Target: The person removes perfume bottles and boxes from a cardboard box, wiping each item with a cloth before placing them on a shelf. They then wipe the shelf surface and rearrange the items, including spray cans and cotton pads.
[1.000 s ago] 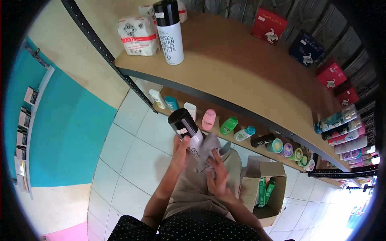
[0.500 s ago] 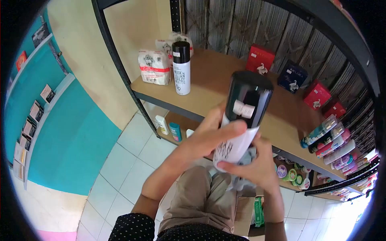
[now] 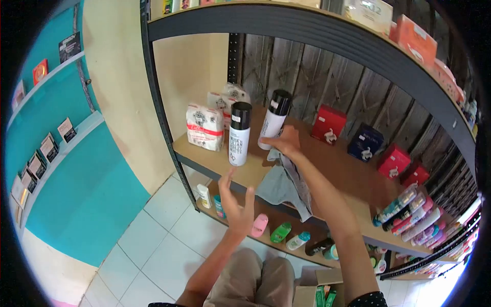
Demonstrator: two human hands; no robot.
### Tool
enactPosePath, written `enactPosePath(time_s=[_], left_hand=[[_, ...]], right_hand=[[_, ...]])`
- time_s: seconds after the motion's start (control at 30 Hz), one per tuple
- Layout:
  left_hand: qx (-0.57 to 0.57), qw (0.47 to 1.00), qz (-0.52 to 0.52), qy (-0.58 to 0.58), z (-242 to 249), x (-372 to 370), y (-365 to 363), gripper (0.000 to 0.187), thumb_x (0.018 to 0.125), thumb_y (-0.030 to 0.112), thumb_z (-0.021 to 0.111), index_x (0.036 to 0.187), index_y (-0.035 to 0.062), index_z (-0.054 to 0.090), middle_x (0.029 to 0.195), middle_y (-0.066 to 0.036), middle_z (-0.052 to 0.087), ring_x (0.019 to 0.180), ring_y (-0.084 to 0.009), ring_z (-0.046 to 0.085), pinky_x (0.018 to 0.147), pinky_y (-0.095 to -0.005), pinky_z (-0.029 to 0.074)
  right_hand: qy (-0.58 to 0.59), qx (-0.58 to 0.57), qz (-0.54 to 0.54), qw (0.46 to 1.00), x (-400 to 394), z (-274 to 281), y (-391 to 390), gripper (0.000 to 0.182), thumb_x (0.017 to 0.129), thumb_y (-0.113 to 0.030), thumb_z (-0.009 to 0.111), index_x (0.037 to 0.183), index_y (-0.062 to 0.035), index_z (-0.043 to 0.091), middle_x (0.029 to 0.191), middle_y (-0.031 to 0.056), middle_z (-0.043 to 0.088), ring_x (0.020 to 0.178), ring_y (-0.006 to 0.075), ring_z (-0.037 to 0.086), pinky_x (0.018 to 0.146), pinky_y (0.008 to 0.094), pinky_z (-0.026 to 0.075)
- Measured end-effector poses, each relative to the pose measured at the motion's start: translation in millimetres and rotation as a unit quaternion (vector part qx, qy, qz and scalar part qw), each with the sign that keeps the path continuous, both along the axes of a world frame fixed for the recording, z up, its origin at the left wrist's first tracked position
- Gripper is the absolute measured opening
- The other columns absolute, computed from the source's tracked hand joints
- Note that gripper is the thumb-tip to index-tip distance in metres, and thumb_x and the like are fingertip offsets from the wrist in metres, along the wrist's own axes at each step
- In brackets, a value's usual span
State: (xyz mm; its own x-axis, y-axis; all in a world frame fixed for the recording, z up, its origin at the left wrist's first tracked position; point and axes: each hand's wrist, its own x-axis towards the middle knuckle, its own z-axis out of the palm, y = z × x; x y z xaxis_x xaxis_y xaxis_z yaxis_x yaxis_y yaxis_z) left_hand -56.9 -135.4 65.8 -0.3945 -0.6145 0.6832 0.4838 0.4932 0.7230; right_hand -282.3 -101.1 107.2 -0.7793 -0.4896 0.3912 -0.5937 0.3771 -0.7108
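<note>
My right hand [image 3: 283, 141] grips the lower part of a white spray can [image 3: 272, 124] with a black cap, which tilts slightly over the brown shelf. A grey cloth [image 3: 284, 184] hangs from the same hand over the shelf's front edge. Left of it stands a matching spray can [image 3: 239, 143], upright, its printed lettering facing me. My left hand [image 3: 238, 209] is open and holds nothing, fingers pointing up just below that can. Whether the gripped can's base rests on the board is hard to tell.
White packs with a red band [image 3: 204, 128] stand at the shelf's left end. Red and dark blue boxes [image 3: 365, 142] line the back right, with several bottles [image 3: 409, 215] nearer the front. An upper shelf beam [image 3: 286, 23] crosses above. Below are bottles [image 3: 280, 233] and an open carton [image 3: 305, 295].
The spray can has gone from close before me, between both hands, to the shelf in my right hand. My left hand has let go and dropped lower. The view has shifted upward.
</note>
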Motion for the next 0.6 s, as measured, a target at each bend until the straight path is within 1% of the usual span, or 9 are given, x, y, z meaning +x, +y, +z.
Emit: enactPosePath(time_s=[0.07, 0.17, 0.23, 0.33, 0.4, 0.47, 0.5, 0.53, 0.6], left_hand=[[-0.005, 0.999, 0.037, -0.019, -12.2, 15.8, -0.9, 0.046, 0.074, 0.002, 0.052, 0.116, -0.0027, 0.034, 0.114, -0.017, 0.041, 0.108, -0.0269, 0.039, 0.094, -0.0362, 0.026], [-0.012, 0.997, 0.054, -0.047, -18.7, 38.4, -0.7, 0.046, 0.073, 0.002, 0.052, 0.115, -0.0022, 0.035, 0.113, -0.016, 0.042, 0.107, -0.0260, 0.040, 0.092, -0.0353, 0.028], [-0.001, 0.997, 0.055, -0.059, -28.1, 44.8, -0.7, 0.046, 0.072, 0.001, 0.052, 0.115, -0.0022, 0.035, 0.113, -0.016, 0.043, 0.106, -0.0259, 0.040, 0.091, -0.0354, 0.029], [0.021, 0.996, 0.050, -0.076, -32.8, 47.7, 1.7, 0.045, 0.072, 0.000, 0.052, 0.114, -0.0022, 0.036, 0.112, -0.016, 0.044, 0.106, -0.0256, 0.040, 0.090, -0.0357, 0.029], [0.031, 0.995, 0.045, -0.083, -35.1, 46.5, 3.0, 0.045, 0.072, 0.000, 0.051, 0.114, -0.0023, 0.036, 0.111, -0.016, 0.044, 0.106, -0.0255, 0.040, 0.090, -0.0358, 0.029], [0.029, 0.995, 0.032, -0.091, -38.8, 46.0, 3.6, 0.044, 0.072, -0.001, 0.051, 0.113, -0.0026, 0.036, 0.111, -0.016, 0.044, 0.105, -0.0257, 0.040, 0.091, -0.0360, 0.028], [0.029, 0.994, 0.029, -0.097, -41.0, 45.8, 3.8, 0.044, 0.072, -0.001, 0.051, 0.113, -0.0026, 0.036, 0.111, -0.016, 0.044, 0.105, -0.0257, 0.040, 0.091, -0.0360, 0.028], [0.026, 0.995, 0.025, -0.092, -43.4, 46.0, 4.4, 0.045, 0.071, 0.000, 0.052, 0.113, -0.0028, 0.036, 0.111, -0.016, 0.044, 0.105, -0.0260, 0.040, 0.092, -0.0362, 0.027], [0.024, 0.995, 0.015, -0.096, -45.7, 48.9, 6.3, 0.045, 0.071, 0.000, 0.052, 0.113, -0.0030, 0.036, 0.111, -0.016, 0.044, 0.105, -0.0263, 0.041, 0.092, -0.0363, 0.027]], right_hand=[[0.020, 0.022, -0.022, 0.999, -3.3, -0.4, -13.0, 0.055, 0.045, -0.033, 0.076, 0.084, 0.0030, 0.061, 0.083, 0.0194, 0.061, 0.078, 0.0277, 0.061, 0.071, 0.0347, 0.047], [-0.020, 0.065, -0.011, 0.998, 3.8, 4.3, -22.1, 0.053, 0.047, -0.031, 0.077, 0.085, 0.0016, 0.061, 0.084, 0.0163, 0.062, 0.079, 0.0231, 0.061, 0.073, 0.0322, 0.048], [0.008, 0.078, -0.001, 0.997, 1.2, -1.1, -27.1, 0.055, 0.046, -0.031, 0.077, 0.085, 0.0031, 0.061, 0.086, 0.0177, 0.061, 0.081, 0.0251, 0.060, 0.074, 0.0331, 0.047], [-0.015, 0.053, 0.008, 0.998, 3.0, -2.0, -30.3, 0.051, 0.047, -0.030, 0.076, 0.083, 0.0033, 0.060, 0.082, 0.0192, 0.061, 0.077, 0.0289, 0.060, 0.072, 0.0345, 0.047], [0.017, 0.089, -0.029, 0.995, 2.5, -4.7, -36.0, 0.049, 0.047, -0.029, 0.076, 0.083, 0.0021, 0.061, 0.083, 0.0192, 0.061, 0.079, 0.0286, 0.060, 0.073, 0.0346, 0.047], [0.005, 0.041, -0.011, 0.999, 10.8, -0.5, -32.4, 0.050, 0.047, -0.030, 0.076, 0.083, 0.0012, 0.061, 0.085, 0.0193, 0.060, 0.081, 0.0285, 0.059, 0.073, 0.0350, 0.047], [-0.040, 0.046, 0.035, 0.998, 8.2, 1.5, -30.5, 0.054, 0.047, -0.031, 0.076, 0.088, 0.0015, 0.059, 0.090, 0.0195, 0.059, 0.088, 0.0295, 0.056, 0.078, 0.0360, 0.044], [-0.046, 0.046, 0.031, 0.997, 7.8, 1.7, -30.5, 0.054, 0.047, -0.031, 0.076, 0.088, 0.0015, 0.059, 0.090, 0.0195, 0.059, 0.088, 0.0295, 0.056, 0.078, 0.0360, 0.044], [0.021, 0.125, -0.010, 0.992, 7.7, -0.2, -29.6, 0.061, 0.047, -0.034, 0.076, 0.093, 0.0016, 0.056, 0.096, 0.0202, 0.056, 0.095, 0.0313, 0.052, 0.083, 0.0371, 0.041]])
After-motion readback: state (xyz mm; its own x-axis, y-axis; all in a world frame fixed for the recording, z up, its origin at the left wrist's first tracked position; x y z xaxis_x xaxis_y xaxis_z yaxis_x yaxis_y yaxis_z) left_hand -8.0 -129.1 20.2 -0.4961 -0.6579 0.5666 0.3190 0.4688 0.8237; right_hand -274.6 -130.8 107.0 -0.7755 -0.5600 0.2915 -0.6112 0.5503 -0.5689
